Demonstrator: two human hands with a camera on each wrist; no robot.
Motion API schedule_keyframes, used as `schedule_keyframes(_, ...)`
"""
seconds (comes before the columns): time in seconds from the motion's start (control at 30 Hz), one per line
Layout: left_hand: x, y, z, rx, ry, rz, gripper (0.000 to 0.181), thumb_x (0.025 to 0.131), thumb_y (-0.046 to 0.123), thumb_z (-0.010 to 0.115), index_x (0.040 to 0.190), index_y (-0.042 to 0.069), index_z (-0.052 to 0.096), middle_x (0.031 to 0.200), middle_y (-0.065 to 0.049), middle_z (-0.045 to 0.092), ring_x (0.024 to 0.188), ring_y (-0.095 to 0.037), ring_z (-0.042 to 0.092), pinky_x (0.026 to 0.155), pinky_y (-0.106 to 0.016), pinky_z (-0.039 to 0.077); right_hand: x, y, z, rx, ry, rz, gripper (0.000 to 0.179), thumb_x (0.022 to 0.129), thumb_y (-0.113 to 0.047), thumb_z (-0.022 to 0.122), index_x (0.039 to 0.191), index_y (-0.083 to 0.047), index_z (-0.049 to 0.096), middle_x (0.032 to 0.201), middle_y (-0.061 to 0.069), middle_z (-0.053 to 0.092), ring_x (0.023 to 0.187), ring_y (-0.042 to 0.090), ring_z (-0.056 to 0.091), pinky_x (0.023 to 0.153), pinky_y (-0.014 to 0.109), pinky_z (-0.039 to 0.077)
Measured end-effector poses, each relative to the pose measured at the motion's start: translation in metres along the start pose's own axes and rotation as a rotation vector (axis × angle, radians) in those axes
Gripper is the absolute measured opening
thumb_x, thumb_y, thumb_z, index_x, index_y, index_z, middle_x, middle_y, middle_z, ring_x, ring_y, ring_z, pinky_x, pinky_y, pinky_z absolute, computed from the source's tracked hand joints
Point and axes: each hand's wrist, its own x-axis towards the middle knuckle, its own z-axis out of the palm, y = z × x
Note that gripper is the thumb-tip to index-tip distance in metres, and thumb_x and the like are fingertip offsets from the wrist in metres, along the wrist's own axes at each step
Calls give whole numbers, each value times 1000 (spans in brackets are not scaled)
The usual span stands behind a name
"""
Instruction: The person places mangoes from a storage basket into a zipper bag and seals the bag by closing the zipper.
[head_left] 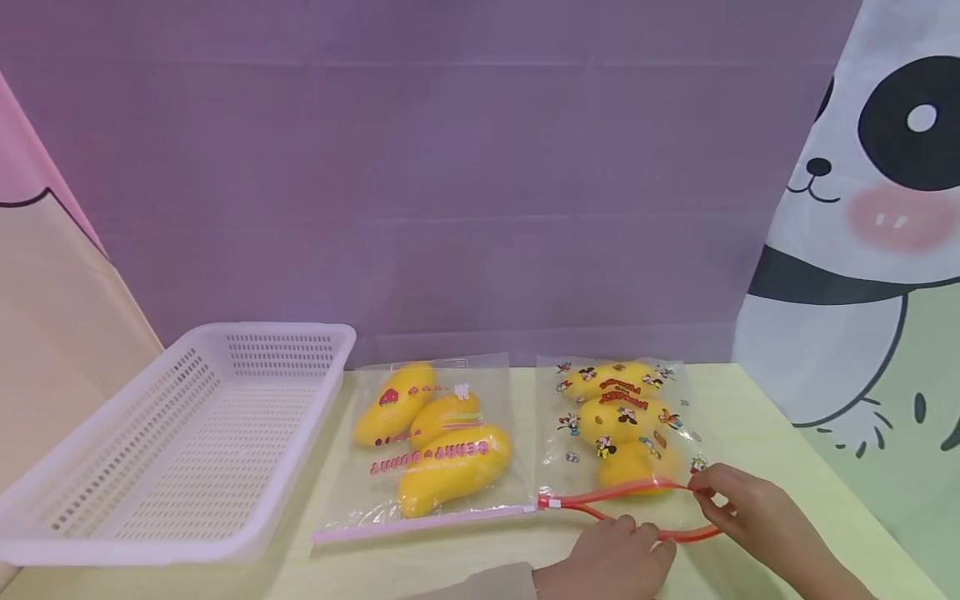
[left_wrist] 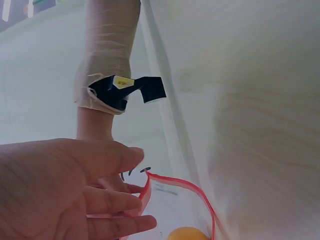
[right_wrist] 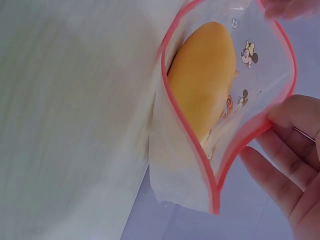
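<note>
A clear zip bag point(head_left: 551, 417) with cartoon prints and a red zip edge lies at right, its mouth spread apart. Inside are yellow mangoes point(head_left: 618, 421); one mango point(right_wrist: 205, 75) shows through the opening in the right wrist view. My right hand point(head_left: 757, 517) pinches the upper red edge near its right end, thumb against forefinger. Over the lower red edge rests my left hand point(head_left: 618, 558), its fingers fairly straight in the left wrist view. A red slider point(head_left: 553, 502) sits at the bag's left end.
Left of it lies a second zip bag point(head_left: 375, 492) with a pink edge, holding yellow mangoes. A white perforated basket point(head_left: 300, 433) stands at far left on the pale table point(head_left: 817, 508). A purple cloth point(head_left: 480, 192) hangs behind.
</note>
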Motion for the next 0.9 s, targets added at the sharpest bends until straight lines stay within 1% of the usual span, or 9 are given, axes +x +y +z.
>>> schedule_keyframes(0.1, -15, -8, -2, -12, 44, 10, 45, 89, 51, 56, 127, 28, 53, 119, 17, 53, 98, 1, 49, 80, -15, 42, -2, 3, 0, -4, -14, -22, 19, 90, -30, 61, 81, -14, 63, 75, -5, 62, 63, 2, 54, 54, 7, 44)
schedule_keyframes(0.17, -27, -16, -2, -52, 122, 4, 43, 90, 46, 58, 127, 24, 53, 119, 15, 55, 101, 0, 51, 81, -15, 43, -4, 6, 0, 0, -7, -39, 39, 94, -44, 39, 81, -15, 62, 75, -6, 62, 64, 3, 54, 54, 8, 45)
schedule_keyframes(0.2, -33, -21, -2, -79, 165, -13, 44, 90, 43, 59, 128, 22, 54, 119, 14, 56, 101, -1, 53, 80, -16, 44, -5, 7, 0, -11, -9, -39, 39, 94, -43, 39, 80, -15, 62, 75, -6, 62, 64, 3, 55, 54, 9, 45)
schedule_keyframes(0.3, -50, -37, 0, -191, 304, -45, 44, 91, 36, 58, 129, 15, 54, 118, 8, 60, 103, -5, 56, 80, -20, 47, -6, 8, -2, -65, -32, -20, 13, 87, -25, 67, 79, -17, 62, 75, -7, 63, 65, 4, 56, 56, 9, 45)
schedule_keyframes(0.43, -65, -54, 4, -379, 410, -112, 39, 90, 30, 59, 125, 11, 58, 113, 6, 64, 99, -6, 59, 80, -22, 48, -8, 9, -4, -108, -75, 28, 39, 55, 9, 82, 77, -17, 62, 75, -8, 63, 65, 3, 56, 54, 13, 47)
schedule_keyframes(0.5, -70, -61, 6, -465, 448, -140, 36, 89, 27, 60, 121, 10, 60, 108, 5, 66, 92, -5, 60, 78, -21, 48, -8, 10, -5, -117, -85, 57, 39, 55, 8, 82, 76, -18, 62, 75, -8, 63, 64, 3, 56, 52, 15, 48)
schedule_keyframes(0.6, -78, -69, 9, -580, 467, -198, 32, 87, 23, 62, 116, 9, 62, 98, 7, 67, 79, -3, 58, 71, -19, 47, -8, 10, -6, -113, -104, 102, 38, 57, 8, 82, 76, -18, 62, 76, -9, 63, 63, 2, 54, 52, 17, 49)
schedule_keyframes(0.73, -84, -75, 17, -694, 431, -266, 29, 85, 23, 63, 109, 7, 64, 91, 6, 67, 70, 0, 55, 66, -19, 46, -8, 11, -6, -105, -150, 144, 35, 59, 6, 82, 77, -18, 63, 75, -9, 63, 62, 1, 52, 53, 19, 50)
schedule_keyframes(0.9, -86, -81, 23, -794, 386, -313, 24, 84, 23, 65, 101, 6, 66, 82, 7, 67, 67, -1, 53, 63, -21, 45, -8, 13, -3, -94, -122, 114, 35, 58, 7, 82, 76, -17, 63, 74, -9, 62, 61, -1, 51, 52, 19, 50)
